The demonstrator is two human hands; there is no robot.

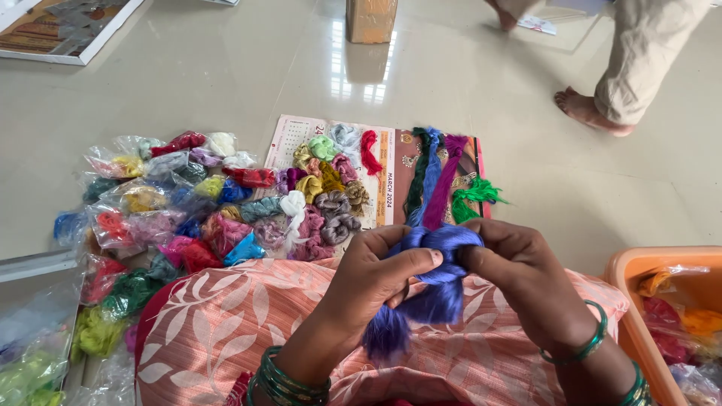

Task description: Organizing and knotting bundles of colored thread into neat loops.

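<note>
My left hand (376, 274) and my right hand (519, 274) both grip a bundle of blue-violet silk thread (436, 282) above my lap. The bundle is folded between my fingers and its loose ends hang down toward my knee. Just beyond my hands, long green, blue and purple thread skeins (432, 177) lie stretched on a paper calendar sheet (289, 143) on the floor. Small knotted thread bundles (331, 199) in many colours sit on the same sheet.
A heap of coloured threads in clear plastic bags (154, 203) spreads to the left. An orange plastic tub (639, 271) with bagged threads stands at the right. A cardboard box (371, 19) and another person's bare feet (590, 109) are at the far side.
</note>
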